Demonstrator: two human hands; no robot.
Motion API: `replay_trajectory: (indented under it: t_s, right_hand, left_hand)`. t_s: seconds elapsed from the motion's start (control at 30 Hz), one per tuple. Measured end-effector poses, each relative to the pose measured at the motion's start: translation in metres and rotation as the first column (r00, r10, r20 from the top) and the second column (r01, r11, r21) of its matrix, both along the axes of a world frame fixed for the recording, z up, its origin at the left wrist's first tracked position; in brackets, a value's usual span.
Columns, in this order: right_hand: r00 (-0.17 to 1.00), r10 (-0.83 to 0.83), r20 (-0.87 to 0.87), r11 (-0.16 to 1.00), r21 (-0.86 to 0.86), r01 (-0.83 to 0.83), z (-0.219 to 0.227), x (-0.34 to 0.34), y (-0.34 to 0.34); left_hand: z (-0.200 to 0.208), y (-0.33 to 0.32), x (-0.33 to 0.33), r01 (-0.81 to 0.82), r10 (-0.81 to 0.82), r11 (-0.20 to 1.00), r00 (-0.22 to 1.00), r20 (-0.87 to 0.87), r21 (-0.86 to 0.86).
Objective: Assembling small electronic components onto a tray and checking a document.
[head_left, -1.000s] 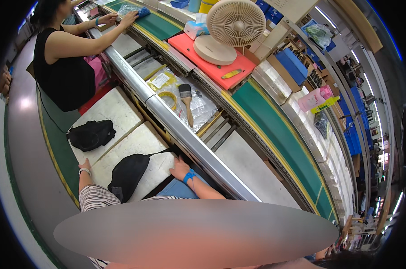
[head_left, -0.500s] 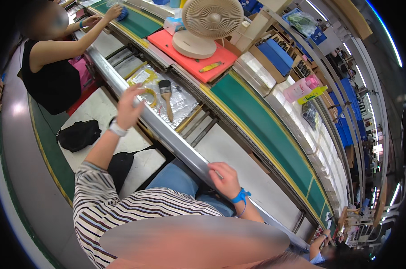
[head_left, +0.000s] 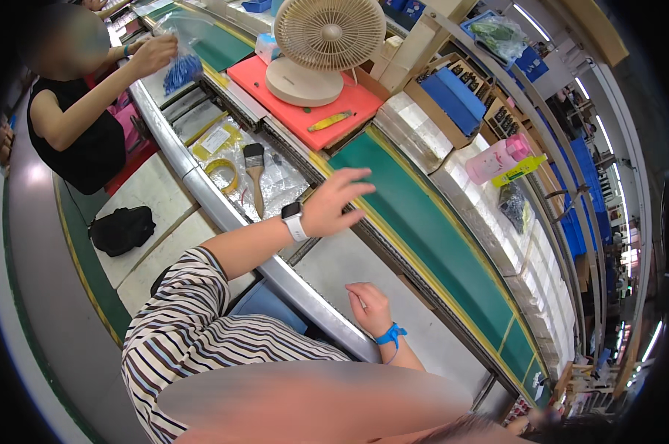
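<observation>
My left hand (head_left: 338,203), with a white-banded watch (head_left: 294,221) on its wrist, reaches over the near edge of the green conveyor belt (head_left: 430,222). Its fingers are spread and nothing is in them. My right hand (head_left: 370,307), wearing a blue wristband (head_left: 391,334), is over the pale work surface with its fingers curled in; nothing shows in it. Left of my left hand, a wooden-handled brush (head_left: 254,174) with dark bristles and a roll of yellow tape (head_left: 222,176) lie on clear plastic bags (head_left: 279,181).
A beige fan (head_left: 305,81) and a yellow cutter knife (head_left: 330,121) sit on a red board (head_left: 249,74) beyond the belt. A metal rail (head_left: 275,277) runs along my side. At the left a co-worker (head_left: 72,133) holds a clear bag with blue contents (head_left: 180,74). A pink bottle (head_left: 497,159) stands farther right.
My left hand has moved right, from beside the tape and brush to the belt edge. My right hand has shifted slightly off the rail. The co-worker's bag has come nearer.
</observation>
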State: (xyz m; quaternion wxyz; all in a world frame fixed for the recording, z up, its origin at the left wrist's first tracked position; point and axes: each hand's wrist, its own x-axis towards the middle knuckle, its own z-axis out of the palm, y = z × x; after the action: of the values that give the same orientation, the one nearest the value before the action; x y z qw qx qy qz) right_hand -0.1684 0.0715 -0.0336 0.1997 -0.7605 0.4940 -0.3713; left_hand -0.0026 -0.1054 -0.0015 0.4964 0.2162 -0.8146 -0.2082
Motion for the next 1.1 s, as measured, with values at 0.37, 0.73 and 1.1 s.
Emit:
replay_trajectory:
  t_s: [0.37, 0.73, 1.1]
  right_hand:
    - [0.998, -0.039, 0.045, 0.998, 0.049, 0.037, -0.005, -0.004, -0.001]
    - [0.999, -0.047, -0.008, 0.998, 0.031, 0.047, -0.004, 0.004, 0.006]
    - [0.999, -0.024, -0.028, 1.000, 0.001, 0.024, -0.002, 0.006, 0.007]
  left_hand:
    - [-0.013, 0.022, 0.226, -0.884, 0.905, 0.425, 0.412, -0.107, 0.193]
    - [-0.060, -0.007, 0.265, -0.717, 0.802, 0.530, 0.597, 0.009, 0.453]
    - [-0.054, -0.043, 0.263, -0.565, 0.542, 0.688, 0.817, 0.197, 0.454]
